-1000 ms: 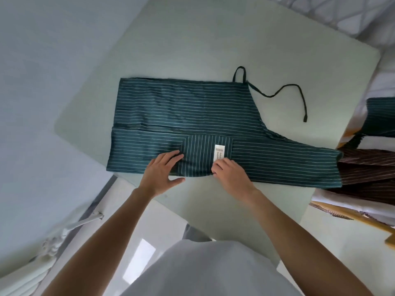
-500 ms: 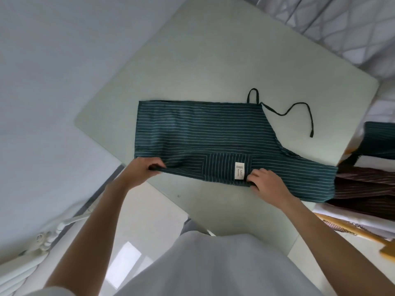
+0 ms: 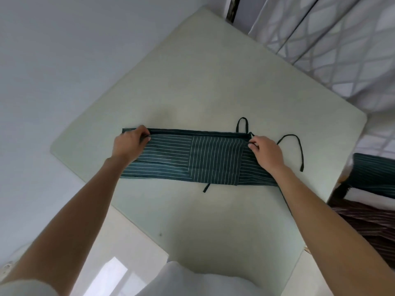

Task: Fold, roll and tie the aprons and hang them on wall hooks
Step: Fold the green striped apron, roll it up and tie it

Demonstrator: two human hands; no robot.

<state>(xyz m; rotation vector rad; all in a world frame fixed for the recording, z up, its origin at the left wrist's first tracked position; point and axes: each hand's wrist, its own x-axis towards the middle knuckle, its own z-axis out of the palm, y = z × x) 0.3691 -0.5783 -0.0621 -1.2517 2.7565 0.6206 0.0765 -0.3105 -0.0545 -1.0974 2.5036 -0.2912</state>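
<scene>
Between my fingers the folded striped apron (image 3: 192,159) lies on the surface (image 3: 192,82); left hand (image 3: 129,144) and right hand (image 3: 266,151) both pinch its far edge.

Bare forearms running up from the lower corners of the frame, no watch or rings showing. White short sleeve (image 3: 27,287) at lower left; pale white shirt front (image 3: 192,283) filling the bottom centre.

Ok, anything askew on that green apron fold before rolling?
One thing: a tie end sticks out under the green apron's near edge, and the long tie trails loose past the right hand. The left hand grips the far edge.
</scene>
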